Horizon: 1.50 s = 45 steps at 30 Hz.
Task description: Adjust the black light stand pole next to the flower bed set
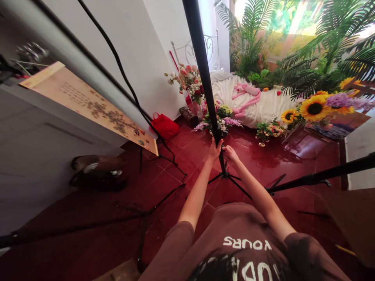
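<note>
A tall black light stand (205,74) rises in front of me, its tripod legs spread on the red tiled floor. My left hand (216,149) is wrapped round the pole just below a joint. Right beside it, my right hand (230,153) is closed at the pole's right side, its fingers on a small dark part that looks like a knob. Both arms reach forward from a brown T-shirt with white lettering.
Flowers (189,80), sunflowers (315,108) and palm leaves surround a white cloth (258,111) with a pink plush toy. Another black stand (319,177) crosses the right. Cables, a red bag (164,127) and a hanging scroll (96,109) are at left.
</note>
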Each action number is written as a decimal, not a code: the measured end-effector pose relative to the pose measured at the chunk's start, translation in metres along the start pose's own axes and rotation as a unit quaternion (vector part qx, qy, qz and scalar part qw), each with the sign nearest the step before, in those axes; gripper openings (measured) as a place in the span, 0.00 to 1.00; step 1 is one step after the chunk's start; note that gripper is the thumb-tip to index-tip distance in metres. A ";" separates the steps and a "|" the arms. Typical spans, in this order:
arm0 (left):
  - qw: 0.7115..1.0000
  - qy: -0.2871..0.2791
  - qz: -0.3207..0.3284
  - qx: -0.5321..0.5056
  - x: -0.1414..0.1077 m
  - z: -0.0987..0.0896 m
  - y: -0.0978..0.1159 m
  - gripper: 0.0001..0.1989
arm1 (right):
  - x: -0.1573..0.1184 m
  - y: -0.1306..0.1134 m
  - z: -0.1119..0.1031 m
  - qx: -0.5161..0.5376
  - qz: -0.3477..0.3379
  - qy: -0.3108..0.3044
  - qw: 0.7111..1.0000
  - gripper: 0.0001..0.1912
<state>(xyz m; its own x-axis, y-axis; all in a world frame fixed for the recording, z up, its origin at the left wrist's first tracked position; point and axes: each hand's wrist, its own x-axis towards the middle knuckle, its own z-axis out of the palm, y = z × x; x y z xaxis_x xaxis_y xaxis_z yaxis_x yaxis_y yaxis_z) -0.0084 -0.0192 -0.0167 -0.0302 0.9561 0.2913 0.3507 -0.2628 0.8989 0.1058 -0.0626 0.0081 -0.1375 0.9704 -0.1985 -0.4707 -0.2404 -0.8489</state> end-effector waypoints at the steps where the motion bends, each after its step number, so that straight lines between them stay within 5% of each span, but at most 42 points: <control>1: 1.000 -0.006 0.002 -0.004 -0.001 -0.002 0.000 0.31 | 0.000 -0.006 -0.004 -0.115 -0.060 -0.001 0.992 0.20; 4: 0.999 -0.024 0.012 -0.025 -0.005 -0.006 -0.002 0.33 | -0.001 -0.028 -0.014 -0.429 -0.185 -0.057 0.883 0.16; 7: 0.999 -0.012 0.029 -0.017 -0.010 -0.009 -0.003 0.33 | -0.004 -0.042 -0.017 -0.604 -0.210 -0.088 0.764 0.10; 10: 0.999 0.013 0.038 0.015 -0.010 -0.011 -0.001 0.32 | -0.008 -0.043 -0.014 -0.666 -0.208 -0.066 0.713 0.08; 13: 0.997 0.029 0.054 0.037 -0.005 -0.013 0.007 0.30 | -0.010 -0.041 -0.011 -0.681 -0.197 -0.050 0.703 0.07; 21: 0.993 0.070 0.099 0.001 0.014 -0.012 0.038 0.25 | -0.011 -0.043 -0.010 -0.685 -0.175 -0.029 0.707 0.09; 28: 0.985 0.114 0.098 -0.088 0.039 -0.017 0.089 0.25 | -0.013 -0.046 -0.015 -0.656 -0.171 0.016 0.735 0.19; 31: 0.982 0.095 0.113 -0.120 0.049 -0.025 0.108 0.25 | -0.014 -0.040 -0.015 -0.610 -0.163 0.044 0.774 0.24; 36: 0.979 0.071 0.130 -0.143 0.052 -0.034 0.118 0.24 | -0.013 -0.021 -0.005 -0.337 0.011 0.034 0.941 0.30; 38: 0.979 0.063 0.132 -0.145 0.051 -0.034 0.117 0.24 | -0.012 -0.016 0.001 -0.155 0.109 0.028 0.981 0.29; 41: 0.978 0.060 0.131 -0.148 0.050 -0.034 0.118 0.24 | -0.012 -0.013 0.007 0.098 0.194 -0.005 0.976 0.21; 45: 0.980 0.054 0.124 -0.147 0.050 -0.035 0.119 0.26 | -0.011 -0.011 0.012 0.269 0.180 -0.029 0.946 0.16</control>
<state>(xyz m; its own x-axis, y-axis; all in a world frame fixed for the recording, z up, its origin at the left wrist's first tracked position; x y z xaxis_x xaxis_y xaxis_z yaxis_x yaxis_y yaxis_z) -0.0006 -0.0073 0.1163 -0.0834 0.8434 0.5308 0.0747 -0.5259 0.8473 0.1023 -0.0714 0.0250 -0.4136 0.8243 -0.3866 -0.7578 -0.5470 -0.3557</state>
